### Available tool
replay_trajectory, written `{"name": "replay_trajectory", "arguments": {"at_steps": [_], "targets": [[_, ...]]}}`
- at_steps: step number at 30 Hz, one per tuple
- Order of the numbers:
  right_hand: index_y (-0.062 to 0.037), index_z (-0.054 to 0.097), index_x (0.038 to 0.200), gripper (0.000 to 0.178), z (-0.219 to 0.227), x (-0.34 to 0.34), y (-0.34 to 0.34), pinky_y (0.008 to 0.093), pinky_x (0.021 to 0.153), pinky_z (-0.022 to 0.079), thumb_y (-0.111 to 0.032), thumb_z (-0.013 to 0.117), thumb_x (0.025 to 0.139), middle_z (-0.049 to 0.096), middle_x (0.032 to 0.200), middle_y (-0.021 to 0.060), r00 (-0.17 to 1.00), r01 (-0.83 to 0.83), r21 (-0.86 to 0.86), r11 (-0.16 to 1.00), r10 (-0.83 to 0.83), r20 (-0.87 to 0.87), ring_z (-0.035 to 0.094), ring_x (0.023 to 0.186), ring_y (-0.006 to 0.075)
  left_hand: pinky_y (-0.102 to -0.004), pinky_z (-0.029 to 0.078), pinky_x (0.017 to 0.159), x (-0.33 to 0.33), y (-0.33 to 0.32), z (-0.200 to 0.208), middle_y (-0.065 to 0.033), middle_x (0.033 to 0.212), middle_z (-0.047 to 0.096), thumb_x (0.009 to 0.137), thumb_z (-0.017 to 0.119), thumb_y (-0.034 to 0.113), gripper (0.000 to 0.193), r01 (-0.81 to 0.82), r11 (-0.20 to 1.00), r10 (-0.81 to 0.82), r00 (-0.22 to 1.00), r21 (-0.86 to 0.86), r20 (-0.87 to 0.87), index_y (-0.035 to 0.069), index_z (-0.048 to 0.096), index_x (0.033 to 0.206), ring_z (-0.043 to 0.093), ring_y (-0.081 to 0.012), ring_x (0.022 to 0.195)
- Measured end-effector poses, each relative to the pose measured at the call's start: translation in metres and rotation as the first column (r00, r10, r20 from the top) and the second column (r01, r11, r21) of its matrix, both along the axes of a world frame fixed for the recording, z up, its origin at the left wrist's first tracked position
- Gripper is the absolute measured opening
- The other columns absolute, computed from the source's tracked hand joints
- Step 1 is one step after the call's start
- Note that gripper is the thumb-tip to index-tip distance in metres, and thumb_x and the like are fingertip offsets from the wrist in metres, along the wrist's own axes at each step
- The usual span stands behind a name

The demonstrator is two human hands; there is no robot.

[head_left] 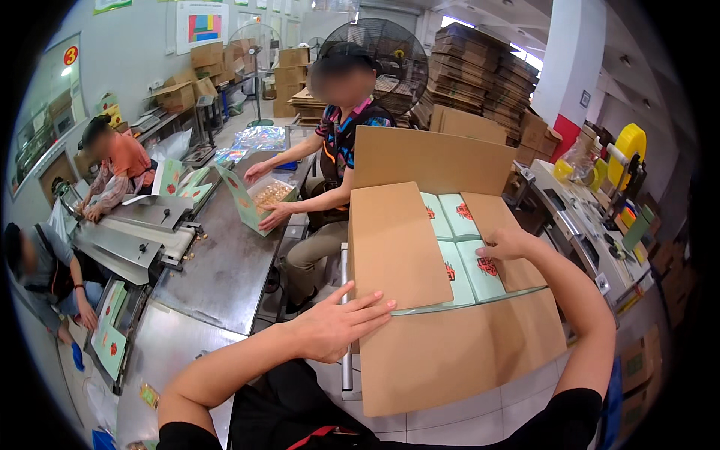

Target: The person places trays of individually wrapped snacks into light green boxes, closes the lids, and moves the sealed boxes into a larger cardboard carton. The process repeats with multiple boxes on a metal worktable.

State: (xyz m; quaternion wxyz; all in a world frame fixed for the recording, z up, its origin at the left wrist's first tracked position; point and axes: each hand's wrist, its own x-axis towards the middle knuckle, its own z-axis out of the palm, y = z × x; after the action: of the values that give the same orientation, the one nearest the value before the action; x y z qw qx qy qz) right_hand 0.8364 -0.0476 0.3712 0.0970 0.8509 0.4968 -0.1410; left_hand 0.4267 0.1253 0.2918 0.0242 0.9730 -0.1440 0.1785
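Observation:
In front of me stands an open cardboard carton (457, 352) packed with pale green boxes (480, 281) bearing red designs. Its left flap (397, 247) and right flap (487, 210) are folded inward over part of the boxes, while the far flap (427, 161) stands up and the near flap hangs outward. My left hand (341, 322) has its fingers stretched out, the tips against the carton's near left corner. My right hand (506, 246) reaches over the right flap, fingers bent and closed at its inner edge above a green box.
Across a metal table (217, 277), a co-worker (349, 127) holds an open green box (262, 201) filled with small wrapped pieces. Two other people sit by a conveyor (165, 234) at left. At right a bench (570, 202) carries a yellow tape roll (630, 146). Flattened cartons (469, 75) are stacked behind.

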Motion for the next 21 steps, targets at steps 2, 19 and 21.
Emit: {"name": "replay_trajectory", "arguments": {"at_steps": [2, 19, 21], "targets": [[-0.0024, 0.071, 0.12, 0.073, 0.01, -0.003, 0.003, 0.0447, 0.098, 0.048, -0.068, 0.054, 0.093, 0.069, 0.119, 0.0234, 0.998, 0.038, -0.08, 0.996, -0.041, -0.041, 0.063, 0.115, 0.038, -0.0468, 0.035, 0.115, 0.0, -0.006, 0.0, -0.0087, 0.144, 0.058, 0.078, 0.075, 0.017, 0.067, 0.002, 0.996, 0.004, 0.997, -0.084, 0.074, 0.009, 0.056, 0.142, 0.052, -0.0254, 0.135], [-0.0149, 0.026, 0.161, 0.087, 0.056, 0.055, 0.024, 0.0407, 0.121, 0.026, -0.075, 0.02, 0.099, 0.031, 0.164, 0.0131, 0.723, 0.132, -0.555, 0.821, -0.463, -0.513, 0.032, 0.149, 0.0254, -0.0453, 0.048, 0.102, 0.063, -0.035, -0.009, -0.0245, 0.129, 0.063, 0.086, 0.077, 0.019, 0.086, -0.24, 0.216, 0.55, 0.831, -0.946, -0.085, 0.005, 0.022, 0.151, 0.062, -0.04, 0.121], [-0.0154, 0.03, 0.16, 0.085, 0.064, 0.05, 0.026, 0.0406, 0.121, 0.026, -0.075, 0.022, 0.099, 0.033, 0.163, 0.014, 0.746, 0.161, -0.527, 0.835, -0.452, -0.489, 0.033, 0.148, 0.0249, -0.0455, 0.043, 0.107, 0.07, -0.035, -0.006, -0.0256, 0.14, 0.054, 0.085, 0.076, 0.016, 0.088, -0.174, 0.29, 0.604, 0.796, -0.941, 0.039, 0.005, 0.021, 0.152, 0.054, -0.0411, 0.129]]}}
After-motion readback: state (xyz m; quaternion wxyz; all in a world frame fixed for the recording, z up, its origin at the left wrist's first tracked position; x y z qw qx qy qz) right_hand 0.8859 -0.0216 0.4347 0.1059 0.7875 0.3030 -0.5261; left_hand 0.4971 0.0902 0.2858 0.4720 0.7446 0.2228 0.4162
